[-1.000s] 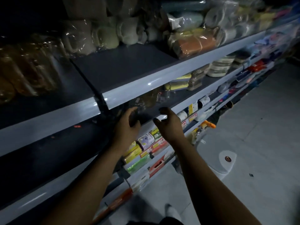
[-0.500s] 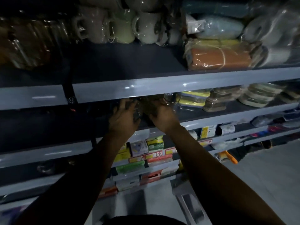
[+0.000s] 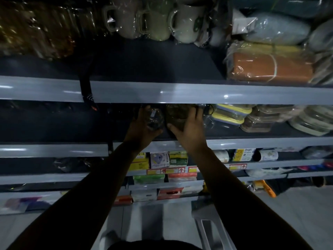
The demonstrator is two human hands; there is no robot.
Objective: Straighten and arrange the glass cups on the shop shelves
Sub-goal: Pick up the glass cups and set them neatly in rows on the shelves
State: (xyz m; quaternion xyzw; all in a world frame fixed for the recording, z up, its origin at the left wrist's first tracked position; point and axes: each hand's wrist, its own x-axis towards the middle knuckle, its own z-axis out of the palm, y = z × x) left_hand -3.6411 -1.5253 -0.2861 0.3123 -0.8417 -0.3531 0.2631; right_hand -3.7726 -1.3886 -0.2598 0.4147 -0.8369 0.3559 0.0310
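Two glass cups stand side by side on the dark second shelf (image 3: 225,134), half hidden under the shelf above. My left hand (image 3: 142,129) grips the clear left cup (image 3: 154,118), fingers wrapped round its side. My right hand (image 3: 191,129) holds the amber-tinted right cup (image 3: 177,114), thumb in front and fingers round its right side. More clear glassware (image 3: 207,114) stands just right of that hand. The cups' upper parts are hidden by the shelf edge.
Stacked lidded containers (image 3: 232,114) sit right of the cups. The top shelf holds wrapped mugs (image 3: 155,20) and an orange wrapped bundle (image 3: 270,69). Lower shelves carry boxed goods (image 3: 158,160). The second shelf left of my hands is dark and bare (image 3: 63,123).
The view has swung to face the shelves squarely. Both hands have reached deeper onto the second shelf and taken hold of a glass cup each.
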